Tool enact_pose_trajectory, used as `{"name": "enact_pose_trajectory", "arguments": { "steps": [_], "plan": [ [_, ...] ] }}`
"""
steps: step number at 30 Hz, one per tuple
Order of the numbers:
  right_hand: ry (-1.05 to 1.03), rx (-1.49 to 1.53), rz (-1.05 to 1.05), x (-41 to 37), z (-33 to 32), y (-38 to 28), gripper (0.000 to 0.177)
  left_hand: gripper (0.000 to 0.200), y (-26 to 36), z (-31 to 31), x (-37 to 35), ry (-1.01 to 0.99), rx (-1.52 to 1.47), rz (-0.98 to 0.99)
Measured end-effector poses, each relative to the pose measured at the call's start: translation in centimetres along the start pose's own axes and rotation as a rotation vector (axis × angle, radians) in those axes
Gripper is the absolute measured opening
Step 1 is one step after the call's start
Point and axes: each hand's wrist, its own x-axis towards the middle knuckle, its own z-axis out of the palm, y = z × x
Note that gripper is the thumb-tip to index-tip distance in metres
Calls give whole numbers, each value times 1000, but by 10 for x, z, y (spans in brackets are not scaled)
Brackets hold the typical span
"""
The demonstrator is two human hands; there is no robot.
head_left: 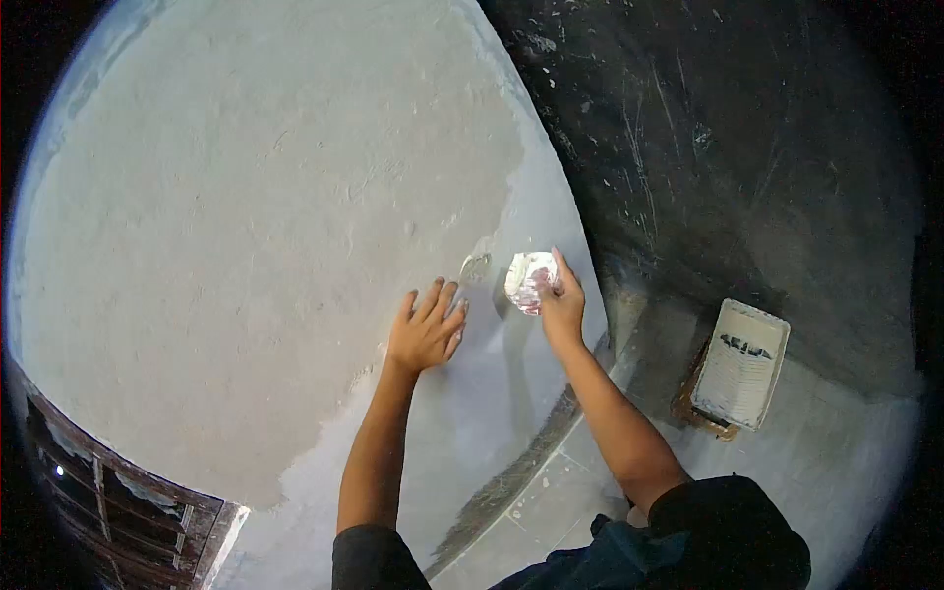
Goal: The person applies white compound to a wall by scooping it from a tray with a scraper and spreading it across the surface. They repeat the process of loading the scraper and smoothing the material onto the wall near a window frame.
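Note:
My left hand [428,326] is spread flat on or just in front of the pale wall [246,226], its fingers apart and nothing in them. Further right, my right hand [563,307] grips a shiny, roundish white piece [529,281] with pinkish patches; its exact kind cannot be made out. The piece is held close to the whiter strip of wall by the corner, and a shadow falls beside it. Between the hands, a small wet-looking patch [475,266] shows on the wall, at the border of the duller and whiter areas.
A paint tray [742,379] with white paint and dark marks lies at the right, over something brown. Beyond the corner is a dark, scratched wall [708,147]. Tiled floor [551,501] shows below. A brown barred window frame [118,501] is at lower left.

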Motion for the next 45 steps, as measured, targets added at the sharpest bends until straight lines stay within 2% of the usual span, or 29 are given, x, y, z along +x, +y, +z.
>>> {"name": "enact_pose_trajectory", "arguments": {
  "steps": [1,3,5,9,12,13,15,16,17,19,20,22,23,25,26,27,28,30,31,33,34,35,37,38,41,42,43,45],
  "plan": [
    [-21,-49,-78,7,2,-4,58,36,-1,0,2,-4,4,-3],
    [-55,-24,-19,14,4,-19,60,38,0,2,3,-21,107,-39],
    [-27,-291,-215,23,6,-31,53,38,1,10,1,-24,152,-37],
    [-103,-298,-326,55,-5,-28,46,39,6,15,20,-75,219,-32],
    [-344,-261,-609,59,-1,-34,42,39,5,24,26,-54,206,-29],
    [-344,-258,-608,61,4,-32,42,39,4,27,28,-25,202,-23],
    [-516,-295,-708,67,13,-33,40,39,0,30,35,-12,207,-20],
    [-462,-349,-738,82,14,-26,41,39,-2,31,38,2,211,-18],
    [-462,-346,-737,101,8,-21,41,39,-2,31,39,0,213,-17],
    [-55,-537,-629,127,-5,-24,44,38,2,31,42,-4,215,-24],
    [-55,-535,-628,125,-2,-23,44,38,4,30,41,-6,217,-23],
    [-43,-244,-698,111,10,-32,44,37,8,28,35,-50,205,-51],
    [-43,-241,-696,100,16,-34,44,37,7,27,32,-52,207,-50],
    [-458,-255,-691,81,25,-36,43,35,4,26,28,-30,198,-47],
    [-271,-392,-694,100,24,-16,43,35,4,27,29,-31,198,-45],
    [-86,-375,-600,117,17,-10,40,35,4,29,32,-22,211,-50],
    [-84,-374,-598,118,12,-12,40,35,5,30,34,-14,224,-55],
    [108,-317,-604,117,5,-20,37,35,9,29,30,-34,219,-50],
    [110,-317,-603,103,10,-29,37,35,9,28,28,-54,214,-46],
    [-433,-146,-629,66,26,-42,37,36,4,27,28,-57,193,-45],
    [-430,-239,-714,71,30,-30,38,37,2,27,28,-58,173,-45],
    [-428,-239,-712,85,26,-21,38,37,3,28,28,-60,173,-43],
    [100,-533,-497,114,12,-12,41,38,7,32,29,-37,205,-43],
    [100,-534,-497,112,13,-10,41,38,8,31,27,-38,205,-43],
    [-65,-267,-755,90,27,-20,41,38,6,29,25,-43,188,-48],
    [-317,-174,-645,74,35,-28,40,37,3,29,24,-41,178,-44],
    [-317,-174,-645,78,35,-25,40,37,0,28,23,-39,168,-41],
    [-77,-313,-523,100,29,-10,39,36,3,27,26,-39,168,-44]
  ]
}}
